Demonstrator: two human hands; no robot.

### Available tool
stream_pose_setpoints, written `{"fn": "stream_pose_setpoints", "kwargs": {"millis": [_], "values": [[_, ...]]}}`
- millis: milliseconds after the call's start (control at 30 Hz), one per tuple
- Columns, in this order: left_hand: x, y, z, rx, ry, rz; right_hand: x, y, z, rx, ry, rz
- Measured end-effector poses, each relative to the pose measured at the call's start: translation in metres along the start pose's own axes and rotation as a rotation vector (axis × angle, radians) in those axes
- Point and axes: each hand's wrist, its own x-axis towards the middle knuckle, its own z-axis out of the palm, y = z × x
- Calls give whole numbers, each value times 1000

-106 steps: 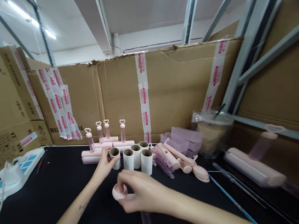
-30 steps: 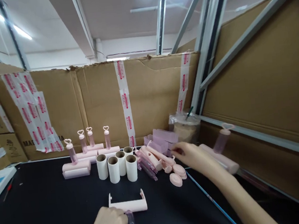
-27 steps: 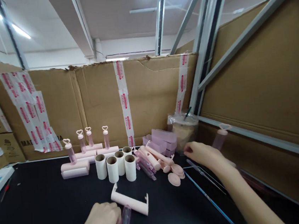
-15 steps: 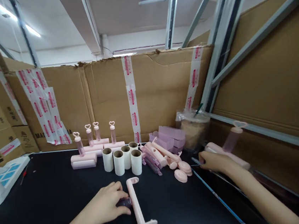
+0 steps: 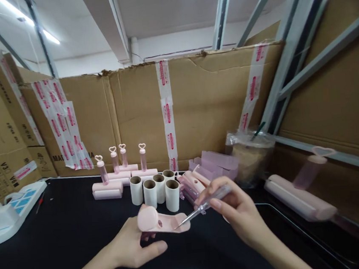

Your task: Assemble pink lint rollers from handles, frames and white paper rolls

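My left hand [image 5: 131,244] is closed behind a pale pink lint-roller frame [image 5: 168,223], with its thumb reaching out underneath. One rounded end of the frame faces me, and a small hole shows in its bar. My right hand [image 5: 238,209] grips a screwdriver [image 5: 192,214] by its clear handle. The thin metal tip meets the inner face of the frame near its right end; whether it presses on anything there is too small to tell. Part of the frame's far side is hidden by my left fingers.
Several white paper-core rolls [image 5: 136,191] stand behind my hands. Finished-looking pink lint rollers [image 5: 107,190] line the back left, and another roller [image 5: 301,196] lies at right. Lilac plastic covers [image 5: 213,165] are piled beside a bagged drink cup [image 5: 252,159]. A white power strip [image 5: 29,201] sits far left.
My right hand has come from the far right to the middle, bringing the screwdriver to the frame. My left hand has lifted and turned the frame. The view has shifted slightly right-to-left.
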Motion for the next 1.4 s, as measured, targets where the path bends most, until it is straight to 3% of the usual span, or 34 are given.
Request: {"fn": "stream_pose_setpoints", "kwargs": {"millis": [200,400,567,667,767,933,1400], "values": [[6,-8,4,18,-6,19,-15,19,1,-60,41,-14],[1,-27,15,-92,114,50,-22,22,0,27,64,12],[-2,-16,11,-277,-92,154,-23,22,4,85,36,114],[-1,-7,8,-400,-121,102,-21,22,4,86,45,109],[0,-3,6,-325,-105,-3,-21,21,5,106,41,109],[-2,-6,3,-122,-131,-36,-25,22,5,126,36,133],[0,-1,2,-228,-110,-8,-28,24,5,128,3,195]]}}
